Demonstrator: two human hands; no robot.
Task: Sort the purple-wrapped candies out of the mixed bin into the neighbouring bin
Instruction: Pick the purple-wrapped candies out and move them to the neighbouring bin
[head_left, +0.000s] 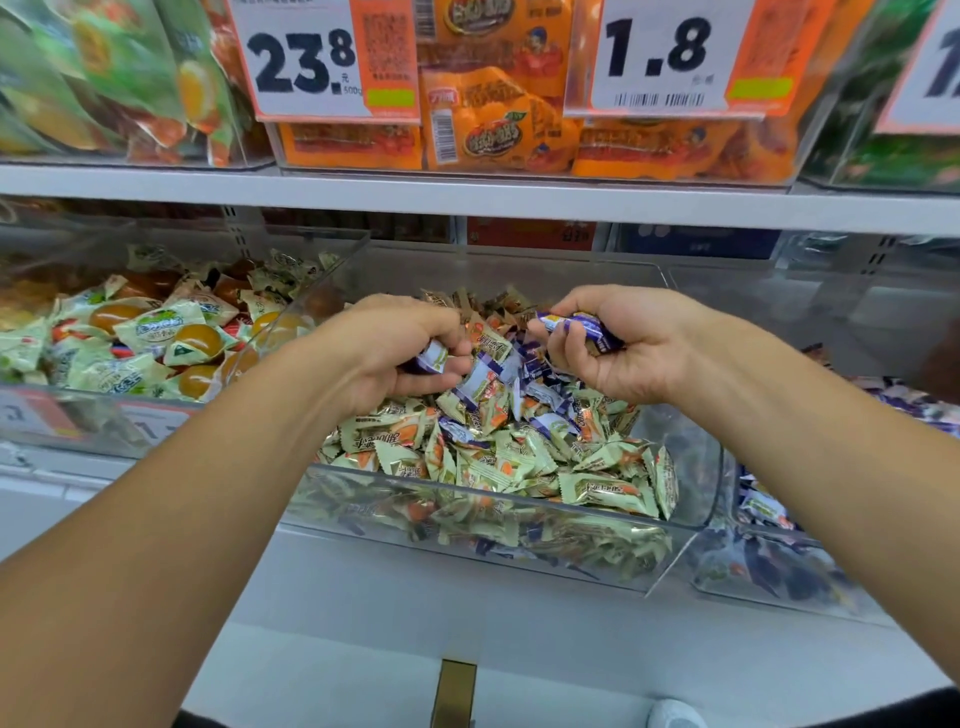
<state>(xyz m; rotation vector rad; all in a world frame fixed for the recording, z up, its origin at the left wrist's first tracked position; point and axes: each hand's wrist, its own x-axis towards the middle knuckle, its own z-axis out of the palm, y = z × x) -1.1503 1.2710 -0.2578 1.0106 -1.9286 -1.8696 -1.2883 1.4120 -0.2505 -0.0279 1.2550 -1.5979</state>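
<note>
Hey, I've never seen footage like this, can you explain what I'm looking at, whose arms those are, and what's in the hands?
This is one picture from a camera worn on a person's head, looking down at their own arms in a shop aisle. No machine is involved. Both hands reach into a clear plastic bin of mixed wrapped candies. The left hand grips a purple-wrapped candy, and the right hand holds several purple candies. Another bin with purple wrappers sits to the right. Price signs hang above.

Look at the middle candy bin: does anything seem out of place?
Yes. Purple-wrapped candies lie mixed among the pale green ones in the middle bin, mostly near the back. Each hand, left and right, holds some.
</note>
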